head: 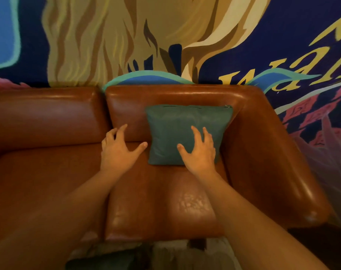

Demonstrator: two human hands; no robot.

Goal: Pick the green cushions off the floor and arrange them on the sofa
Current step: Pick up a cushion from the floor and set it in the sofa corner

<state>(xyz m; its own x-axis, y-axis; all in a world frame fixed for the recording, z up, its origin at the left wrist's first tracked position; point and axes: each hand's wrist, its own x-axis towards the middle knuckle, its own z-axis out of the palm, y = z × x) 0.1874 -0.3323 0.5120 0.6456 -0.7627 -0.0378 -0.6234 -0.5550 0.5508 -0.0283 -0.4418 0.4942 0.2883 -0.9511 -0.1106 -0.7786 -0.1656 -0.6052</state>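
Settling the green cushion (171,131) squarely looks to be the step in hand. It stands propped against the backrest of the brown leather sofa (48,117), its base on the seat, tucked close to the armrest (263,143) at the right-hand corner. The right hand (200,152) is spread over the cushion's lower right part, fingers straight and apart, gripping nothing — whether the palm actually presses the fabric I cannot tell. The left hand (118,151) hovers just beside the cushion's left edge, fingers loosely splayed, thumb nearest the cushion, and it holds nothing either. To finish well, a light pat from the right and a nudge from the left thumb should square the cushion up without tipping it forward. The leather looks slick, so the base may slide. At the bottom edge of the view lies a dark green shape (101,260) — probably another cushion, though blurred — which would likely be next.
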